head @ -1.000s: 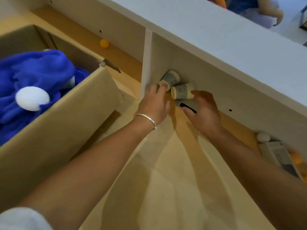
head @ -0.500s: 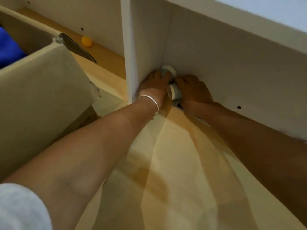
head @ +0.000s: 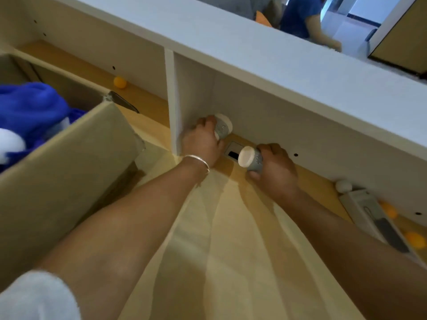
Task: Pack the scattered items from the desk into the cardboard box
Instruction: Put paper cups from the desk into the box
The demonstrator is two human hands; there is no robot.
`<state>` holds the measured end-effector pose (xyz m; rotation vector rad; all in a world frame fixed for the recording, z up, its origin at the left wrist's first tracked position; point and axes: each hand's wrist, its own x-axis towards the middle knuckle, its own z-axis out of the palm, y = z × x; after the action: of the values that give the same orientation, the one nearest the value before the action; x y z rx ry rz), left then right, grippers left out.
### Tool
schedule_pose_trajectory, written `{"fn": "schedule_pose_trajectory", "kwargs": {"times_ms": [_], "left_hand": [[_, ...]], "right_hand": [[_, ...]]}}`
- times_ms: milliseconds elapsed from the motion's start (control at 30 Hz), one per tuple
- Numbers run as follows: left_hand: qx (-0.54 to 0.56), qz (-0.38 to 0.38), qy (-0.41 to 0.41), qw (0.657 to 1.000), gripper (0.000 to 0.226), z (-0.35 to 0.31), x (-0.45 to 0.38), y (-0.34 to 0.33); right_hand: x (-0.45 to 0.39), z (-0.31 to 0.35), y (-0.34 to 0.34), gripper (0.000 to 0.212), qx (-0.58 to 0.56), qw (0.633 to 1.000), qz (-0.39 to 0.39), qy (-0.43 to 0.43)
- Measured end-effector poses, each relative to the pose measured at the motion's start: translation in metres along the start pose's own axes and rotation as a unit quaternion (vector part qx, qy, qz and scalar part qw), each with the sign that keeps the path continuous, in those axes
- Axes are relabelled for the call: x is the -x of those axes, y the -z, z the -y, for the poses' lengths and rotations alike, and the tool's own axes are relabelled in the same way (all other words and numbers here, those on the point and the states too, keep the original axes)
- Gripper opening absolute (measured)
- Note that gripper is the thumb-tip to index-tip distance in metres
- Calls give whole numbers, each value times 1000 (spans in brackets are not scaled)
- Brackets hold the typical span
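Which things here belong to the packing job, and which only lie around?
Job:
- two paper cups, one held in each hand
- cardboard box
- orange ball

Lying about:
- white shelf divider
- desk socket plate

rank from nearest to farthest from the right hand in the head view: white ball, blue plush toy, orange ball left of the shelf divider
From the right hand:
1. Small white ball, on the desk to its right.
2. Orange ball, beyond the white divider, left.
3. Blue plush toy, in the cardboard box, far left.
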<state>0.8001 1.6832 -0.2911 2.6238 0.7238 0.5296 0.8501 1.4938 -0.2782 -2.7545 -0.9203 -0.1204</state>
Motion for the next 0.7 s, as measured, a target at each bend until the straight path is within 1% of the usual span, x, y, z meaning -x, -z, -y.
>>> {"fn": "schedule_pose_trajectory", "kwargs": {"times_ms": [67, 133, 267, 400, 467, 533, 633, 700], "left_hand": [[50, -18, 18, 998, 47, 0, 34, 31], [107, -25, 43, 993, 47, 6, 70, 66], [137, -75, 44, 987, 50, 21, 138, 146], [178, -147, 73, 970, 46, 44, 196, 232], [181, -183, 87, 962, 47, 60, 222, 271], [161, -202, 110, 960, 47, 79, 242, 305], [128, -239, 156, 950, 46, 110, 265, 344], [117, -251, 184, 943, 47, 130, 277, 363]], "right_hand": [[23, 10, 18, 53, -50, 998, -18, -14], [44, 28, 35, 53, -98, 995, -25, -7], [69, 80, 65, 56, -164, 986, -23, 32], [72, 156, 98, 53, -225, 969, -42, 89], [69, 199, 114, 53, -261, 957, -42, 121], [65, 241, 126, 52, -281, 946, -38, 154], [62, 301, 138, 53, -305, 930, -25, 202], [63, 337, 142, 53, -316, 921, -16, 226]]}}
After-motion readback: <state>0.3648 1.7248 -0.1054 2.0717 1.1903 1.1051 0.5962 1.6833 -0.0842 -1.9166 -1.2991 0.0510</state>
